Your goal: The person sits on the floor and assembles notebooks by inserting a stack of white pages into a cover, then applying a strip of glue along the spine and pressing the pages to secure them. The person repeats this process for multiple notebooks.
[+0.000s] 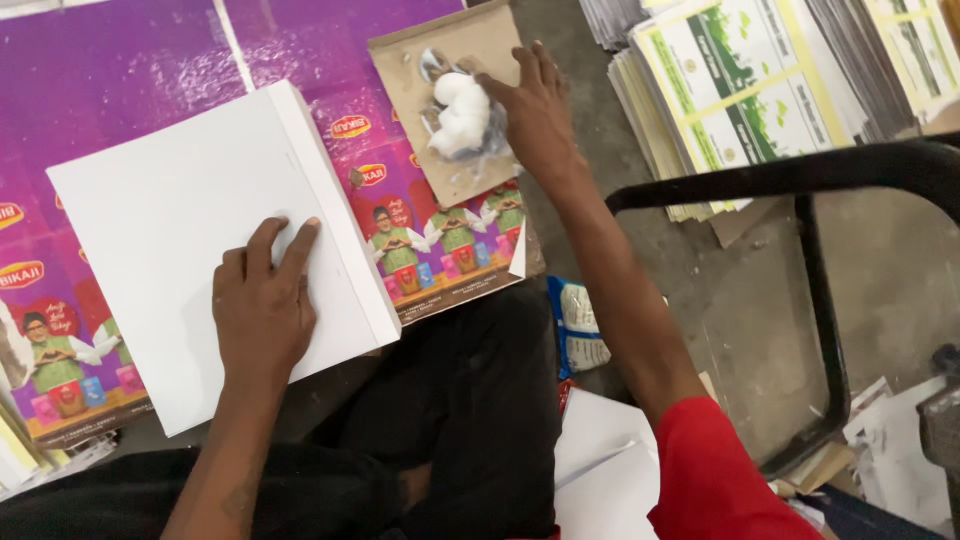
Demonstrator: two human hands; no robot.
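My left hand (262, 300) lies flat on the white board stack (215, 240) — right hand (535, 110) apart, fingers touching a white cloth wad (460, 115) on brown cardboard (470, 60).

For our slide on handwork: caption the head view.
Left hand flat on white board stack; right hand touches white wad on brown card.

The floor (740, 290) is bare grey concrete with some dust and paper scraps, a black metal frame (820, 260) of tube stands over it at the right, and stacks of green and white printed sheets (740, 90) lie along the top right edge under soft, even light.
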